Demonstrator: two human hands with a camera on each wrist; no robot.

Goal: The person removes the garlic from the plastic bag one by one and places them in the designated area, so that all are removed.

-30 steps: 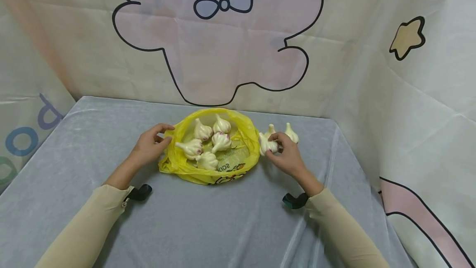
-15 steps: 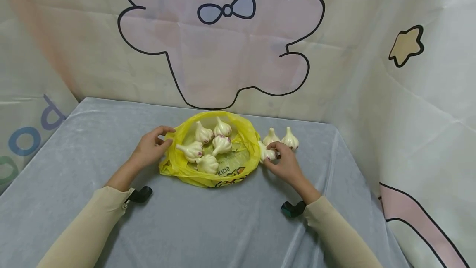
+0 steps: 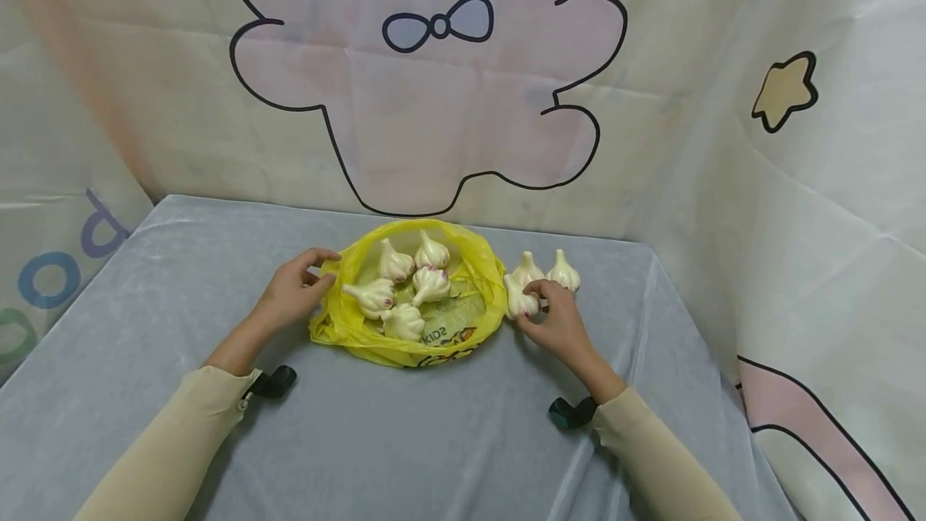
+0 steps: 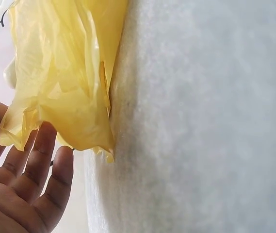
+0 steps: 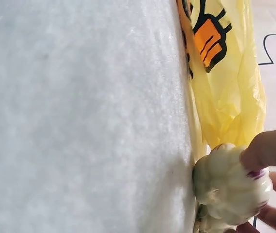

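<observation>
A yellow plastic bag [image 3: 470, 260] stands with its mouth spread wide on the table. Several white garlic bulbs [image 3: 395, 260] with purple marks lie inside it. Beside the bag's left rim is my left hand [image 3: 291, 289]; its thumb and fingers touch the plastic, spread rather than curled, as the left wrist view shows. Just right of the bag, my right hand [image 3: 560, 320] holds a garlic bulb [image 5: 230, 187] between thumb and fingers, low over the cloth. Behind that bulb stand two more, an upright garlic bulb [image 3: 527, 265] and another garlic bulb [image 3: 563, 270] to its right.
Grey velvety cloth [image 3: 405, 449] covers the table. A printed curtain [image 3: 506, 127] rises right behind its back edge, and another printed sheet [image 3: 832, 264] hangs along the right side. Black devices [image 3: 273, 382] sit at both wrists.
The head view has tilted slightly, so the scene sits a little lower. Both hands stay at about the same places, the right one still with the garlic bulb.
</observation>
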